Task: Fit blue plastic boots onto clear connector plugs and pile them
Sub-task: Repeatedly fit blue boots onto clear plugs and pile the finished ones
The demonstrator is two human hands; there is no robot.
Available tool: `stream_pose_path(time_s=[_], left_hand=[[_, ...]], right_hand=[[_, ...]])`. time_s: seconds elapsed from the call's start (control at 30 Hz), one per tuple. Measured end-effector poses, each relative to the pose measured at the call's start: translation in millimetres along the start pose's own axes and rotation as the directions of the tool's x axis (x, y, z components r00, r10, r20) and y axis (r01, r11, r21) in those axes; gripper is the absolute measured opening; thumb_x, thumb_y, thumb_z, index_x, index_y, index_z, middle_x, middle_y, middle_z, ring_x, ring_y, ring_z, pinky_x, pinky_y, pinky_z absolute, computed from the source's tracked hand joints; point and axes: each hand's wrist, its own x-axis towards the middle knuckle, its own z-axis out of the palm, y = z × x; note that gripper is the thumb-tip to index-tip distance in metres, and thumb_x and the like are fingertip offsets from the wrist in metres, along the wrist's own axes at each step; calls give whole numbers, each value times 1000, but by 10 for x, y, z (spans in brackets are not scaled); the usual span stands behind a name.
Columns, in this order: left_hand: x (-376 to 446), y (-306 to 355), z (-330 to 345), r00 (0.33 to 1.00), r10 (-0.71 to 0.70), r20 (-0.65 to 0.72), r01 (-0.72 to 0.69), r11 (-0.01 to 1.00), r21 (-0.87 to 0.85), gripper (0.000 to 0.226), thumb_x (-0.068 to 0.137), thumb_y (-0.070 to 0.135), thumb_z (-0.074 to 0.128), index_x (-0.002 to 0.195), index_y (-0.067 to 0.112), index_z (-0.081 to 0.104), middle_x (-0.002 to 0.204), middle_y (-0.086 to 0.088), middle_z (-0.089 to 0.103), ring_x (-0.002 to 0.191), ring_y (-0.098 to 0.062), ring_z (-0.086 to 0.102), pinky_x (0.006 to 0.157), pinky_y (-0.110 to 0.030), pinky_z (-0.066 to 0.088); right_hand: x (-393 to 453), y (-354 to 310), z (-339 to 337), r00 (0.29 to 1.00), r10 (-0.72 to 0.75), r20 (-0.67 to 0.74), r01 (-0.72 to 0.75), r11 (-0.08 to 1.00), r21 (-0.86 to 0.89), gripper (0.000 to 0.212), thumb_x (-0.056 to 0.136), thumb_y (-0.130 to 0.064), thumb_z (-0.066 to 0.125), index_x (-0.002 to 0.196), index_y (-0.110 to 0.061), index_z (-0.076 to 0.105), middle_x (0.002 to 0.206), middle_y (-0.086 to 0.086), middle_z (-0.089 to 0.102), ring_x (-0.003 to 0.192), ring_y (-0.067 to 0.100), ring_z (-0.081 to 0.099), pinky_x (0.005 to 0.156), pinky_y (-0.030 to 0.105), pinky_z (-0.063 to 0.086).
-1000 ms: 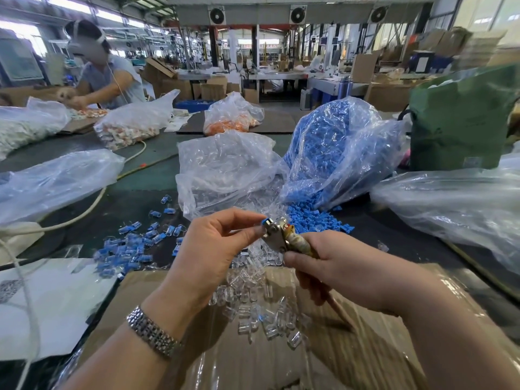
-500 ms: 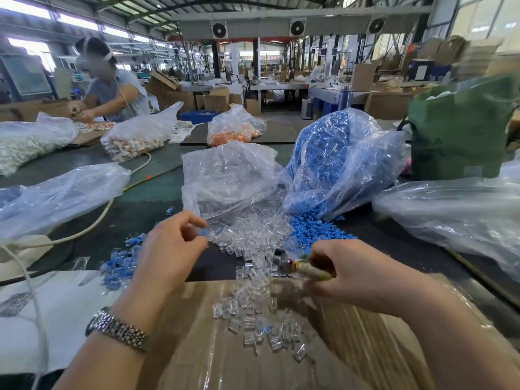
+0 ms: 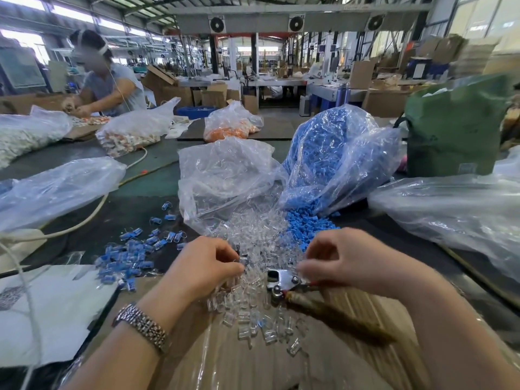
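1 head-worn camera looks forward and down, close over the bench (image 3: pixel 135 204); hall beyond at 12 o'clock.

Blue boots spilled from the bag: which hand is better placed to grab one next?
Probably the right hand. It hovers just beside the loose blue boots, while the left hand sits farther away over the clear plugs, fingers pinching one there.

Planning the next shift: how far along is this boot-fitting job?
Done: a small pile of booted plugs lies at left. In hand: the left hand pinches a clear plug; the right hand reaches the tool. Left: heaps of clear plugs and blue boots.
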Motion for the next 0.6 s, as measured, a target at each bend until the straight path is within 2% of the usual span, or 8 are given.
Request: stream_pose_path(time_s=[0.1, 0.2, 0.3, 0.37, 0.47, 0.53, 0.6], left_hand=[[7, -20, 11, 999, 22, -36, -23, 1000, -15, 11, 83, 25, 82, 86, 30, 73, 80, 10, 73, 72, -4, 69, 69, -19, 56], [21, -40, 2, 996, 44, -80, -49, 997, -52, 14, 84, 16, 79, 87, 28, 71, 83, 9, 73, 78, -4, 69, 77, -25, 57], [37, -47, 11, 995, 58, -84, -66, 994, -90, 15, 85, 14, 76, 88, 27, 69, 85, 6, 72, 80, -9, 69, 76, -26, 56], [42, -51, 17, 993, 68, -98, -79, 991, -109, 15, 87, 14, 75, 91, 27, 69, 85, 5, 73, 78, -11, 70, 75, -28, 58], [17, -34, 19, 990, 58, -127, -83, 976, -203, 20, 89, 17, 77, 100, 29, 66, 79, -2, 73, 66, -17, 72, 57, -30, 60], [1, -14, 9, 987, 44, -154, -86, 957, -277, 21, 89, 19, 77, 103, 29, 64, 77, -4, 74, 61, -19, 73, 55, -36, 61], [6, -9, -7, 984, 35, -175, -92, 940, -330, 21, 89, 18, 76, 104, 26, 64, 78, -4, 75, 61, -19, 74, 55, -33, 61]], right_hand=[[55, 174, -88, 953, 95, -289, -83, 995, 54, 19, 90, -49, 69, 90, -30, 68, 82, -13, 70, 75, 1, 63, 68, 23, 50], [123, 334, -80, 899, 155, -409, -155, 987, 33, 8, 95, -34, 67, 96, -27, 67, 88, -14, 67, 81, 4, 61, 70, 27, 46], [196, 412, 0, 913, 183, -364, -218, 974, -58, 8, 93, -27, 70, 100, -25, 66, 93, -10, 67, 90, 14, 63, 81, 34, 51], [231, 408, 59, 929, 172, -327, -208, 975, -80, 12, 92, -25, 72, 103, -26, 68, 96, -8, 68, 95, 17, 64, 86, 35, 53], [294, 361, 142, 951, 123, -283, -164, 979, -124, 18, 92, -26, 72, 110, -30, 70, 102, -8, 66, 96, 17, 64, 88, 35, 53], [335, 331, 195, 961, 104, -255, -146, 978, -152, 20, 93, -28, 70, 113, -32, 70, 105, -8, 63, 99, 18, 63, 88, 35, 52], [377, 324, 235, 968, 93, -233, -140, 971, -192, 19, 94, -31, 68, 113, -34, 70, 108, -7, 62, 102, 18, 62, 88, 34, 51]])
